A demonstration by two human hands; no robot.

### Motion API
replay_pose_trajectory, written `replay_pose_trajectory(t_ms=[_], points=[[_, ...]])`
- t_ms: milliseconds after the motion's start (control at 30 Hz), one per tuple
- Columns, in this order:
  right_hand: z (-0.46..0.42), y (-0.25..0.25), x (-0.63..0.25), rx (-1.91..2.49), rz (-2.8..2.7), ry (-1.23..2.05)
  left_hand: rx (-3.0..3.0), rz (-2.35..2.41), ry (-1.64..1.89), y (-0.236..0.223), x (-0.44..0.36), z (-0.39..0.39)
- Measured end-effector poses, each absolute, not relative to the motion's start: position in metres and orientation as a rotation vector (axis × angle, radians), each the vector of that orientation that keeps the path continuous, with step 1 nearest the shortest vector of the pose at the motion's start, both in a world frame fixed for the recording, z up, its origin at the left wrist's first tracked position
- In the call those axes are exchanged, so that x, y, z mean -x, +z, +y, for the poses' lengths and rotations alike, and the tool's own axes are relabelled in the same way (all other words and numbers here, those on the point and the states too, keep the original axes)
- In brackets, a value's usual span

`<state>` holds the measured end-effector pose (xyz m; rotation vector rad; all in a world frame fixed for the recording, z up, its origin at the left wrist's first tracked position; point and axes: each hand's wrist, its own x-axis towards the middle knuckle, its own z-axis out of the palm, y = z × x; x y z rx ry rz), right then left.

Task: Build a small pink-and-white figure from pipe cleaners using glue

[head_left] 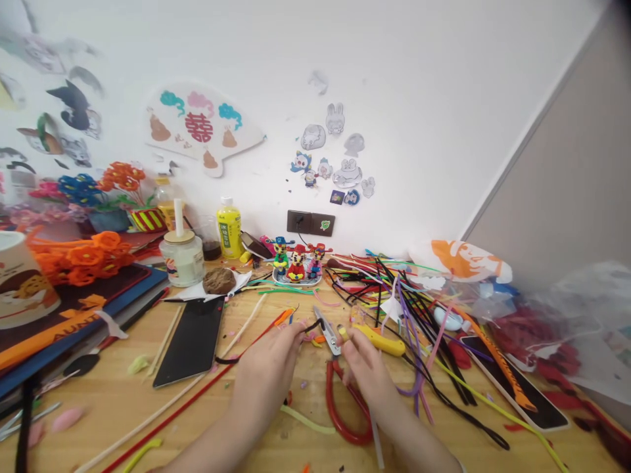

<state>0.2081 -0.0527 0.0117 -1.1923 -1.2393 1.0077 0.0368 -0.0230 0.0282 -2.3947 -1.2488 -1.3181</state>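
Observation:
My left hand (269,364) is closed in a pinch on a black pipe cleaner (313,326). Its short end points toward the scissors' blades, and another black length shows left of the wrist. My right hand (367,368) is closed around a small yellow-tipped thing (342,333) whose body the fingers hide. A translucent stick (377,443) shows below that hand. Between both hands are red-handled scissors (351,430), blades pointing away from me; whether my right fingers touch them I cannot tell. A yellow handle (380,340) lies just beyond the right hand.
Pipe cleaners (404,309) in many colours are heaped at the right, near a phone (513,381). A black tablet-like slab (190,341) lies at the left. Small figurines (298,264), a candle jar (181,258) and a yellow bottle (229,230) stand along the wall.

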Motion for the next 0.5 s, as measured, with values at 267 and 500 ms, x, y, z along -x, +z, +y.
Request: replay_pose_trajectory(t_ms=[267, 500], points=[[-0.0583, 0.0194, -0.2072, 1.216, -1.330, 0.998, 2.412, -1.091, -1.268, 0.0304, -0.0404, -0.0264], [-0.0572, 0.0163, -0.2063, 1.228, -1.366, 0.992, 2.444, -1.129, -1.277, 0.0244, -0.0389, -0.0255]])
